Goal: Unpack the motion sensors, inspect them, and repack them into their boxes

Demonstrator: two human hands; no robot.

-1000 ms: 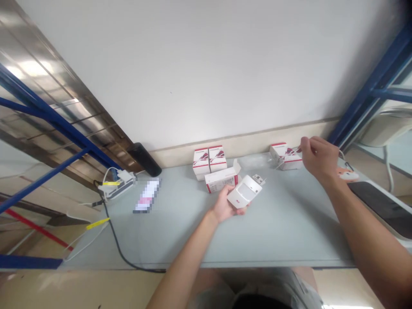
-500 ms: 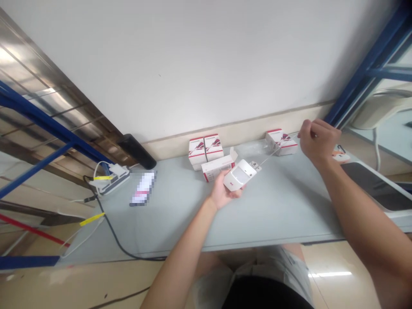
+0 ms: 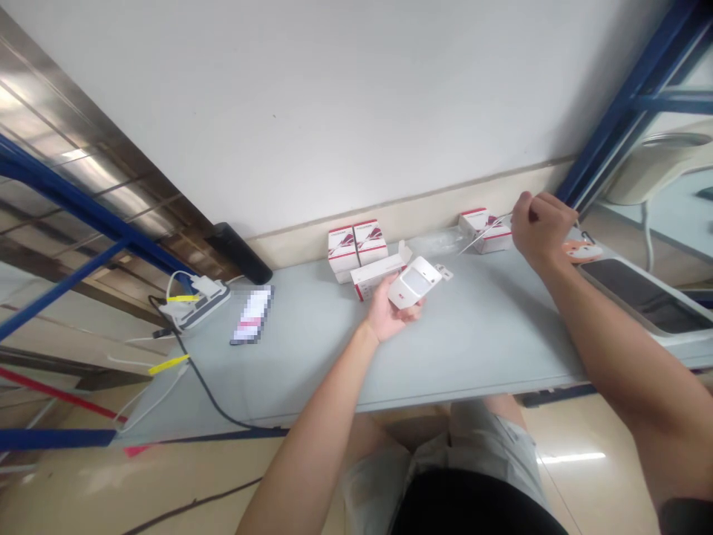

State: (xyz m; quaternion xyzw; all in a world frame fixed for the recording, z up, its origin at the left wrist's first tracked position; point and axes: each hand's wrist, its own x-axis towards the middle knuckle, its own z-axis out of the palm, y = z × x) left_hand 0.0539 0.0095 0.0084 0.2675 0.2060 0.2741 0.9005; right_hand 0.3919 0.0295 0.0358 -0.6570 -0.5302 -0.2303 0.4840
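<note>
My left hand (image 3: 390, 312) is closed around a white sensor-like device (image 3: 415, 282), held just above the grey table (image 3: 312, 357). My right hand (image 3: 539, 227) is raised near the back right, pinching a thin white wire (image 3: 482, 234) that runs down toward the device. A small white part (image 3: 444, 271) lies on the table beside the device. An open red-and-white box (image 3: 379, 276) lies right behind my left hand.
Two red-and-white boxes (image 3: 356, 245) stand by the wall, another box (image 3: 484, 227) at the back right. A phone (image 3: 252, 325), a power strip (image 3: 194, 301) with cables and a black cylinder (image 3: 239, 253) sit at left. A white tray (image 3: 646, 305) and blue rack posts (image 3: 624, 111) are at right.
My right hand has kept its pinch on the thin wire and shifted slightly toward the wall. My left hand still holds the white device. The camera view has tilted.
</note>
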